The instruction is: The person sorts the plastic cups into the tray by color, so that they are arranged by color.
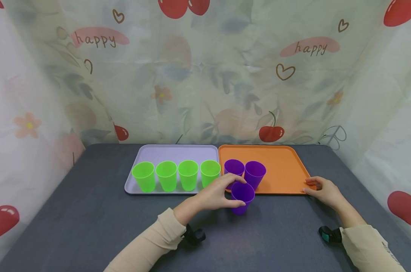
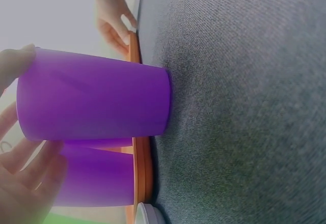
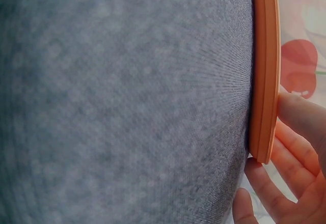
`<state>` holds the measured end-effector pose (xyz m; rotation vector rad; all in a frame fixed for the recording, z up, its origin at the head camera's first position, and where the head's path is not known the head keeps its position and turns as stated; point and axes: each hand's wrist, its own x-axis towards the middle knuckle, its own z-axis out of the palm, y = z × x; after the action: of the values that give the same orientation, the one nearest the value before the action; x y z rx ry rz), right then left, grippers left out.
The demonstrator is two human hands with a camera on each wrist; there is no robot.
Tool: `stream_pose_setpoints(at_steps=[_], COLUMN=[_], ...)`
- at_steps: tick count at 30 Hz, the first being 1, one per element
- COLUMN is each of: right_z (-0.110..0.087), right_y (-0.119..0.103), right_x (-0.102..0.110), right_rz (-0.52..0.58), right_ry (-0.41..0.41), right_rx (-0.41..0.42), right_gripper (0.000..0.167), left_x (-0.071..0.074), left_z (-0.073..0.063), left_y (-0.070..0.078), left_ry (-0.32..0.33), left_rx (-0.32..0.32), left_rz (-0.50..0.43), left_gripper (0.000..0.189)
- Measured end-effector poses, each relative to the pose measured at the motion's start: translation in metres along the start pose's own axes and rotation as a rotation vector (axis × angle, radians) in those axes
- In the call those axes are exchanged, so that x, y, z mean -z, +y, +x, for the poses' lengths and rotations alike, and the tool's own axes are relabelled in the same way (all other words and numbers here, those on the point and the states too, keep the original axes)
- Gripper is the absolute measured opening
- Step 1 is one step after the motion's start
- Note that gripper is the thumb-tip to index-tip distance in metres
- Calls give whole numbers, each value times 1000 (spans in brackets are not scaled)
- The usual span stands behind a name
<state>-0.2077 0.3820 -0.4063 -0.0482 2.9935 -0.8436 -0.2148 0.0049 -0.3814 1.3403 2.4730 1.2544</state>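
Observation:
My left hand (image 1: 220,192) holds a purple cup (image 2: 97,96) near its rim, thumb on one side and fingers on the other. The cup is upright in front of the orange tray (image 1: 280,166), its base close to the dark tabletop. Behind it, two more purple cups (image 1: 255,174) stand side by side at the tray's left end, one partly hidden by my left fingers. My right hand (image 1: 325,192) pinches the tray's front right corner. In the right wrist view the thumb lies on the tray's rim (image 3: 266,71), with fingers around the corner.
A pale purple tray (image 1: 178,151) adjoins the orange tray's left side. Several green cups (image 1: 188,175) stand in a row on it. The dark grey tabletop (image 1: 73,211) extends around both trays, and a printed curtain (image 1: 205,83) rises behind and at both sides.

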Motion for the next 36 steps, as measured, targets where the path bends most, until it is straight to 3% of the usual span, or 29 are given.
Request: stream_pose_setpoints(at_steps=[20, 36], right_z=[0, -1], right_y=[0, -1], right_x=[0, 0], right_rz=[0, 10], right_ry=[-2, -2], right_rx=[10, 0], right_gripper=[52, 52], left_x=[2, 6], left_z=[1, 8], left_y=[4, 22], left_ry=[29, -8], left_rx=[-33, -49], left_rz=[22, 27], left_gripper=[51, 50])
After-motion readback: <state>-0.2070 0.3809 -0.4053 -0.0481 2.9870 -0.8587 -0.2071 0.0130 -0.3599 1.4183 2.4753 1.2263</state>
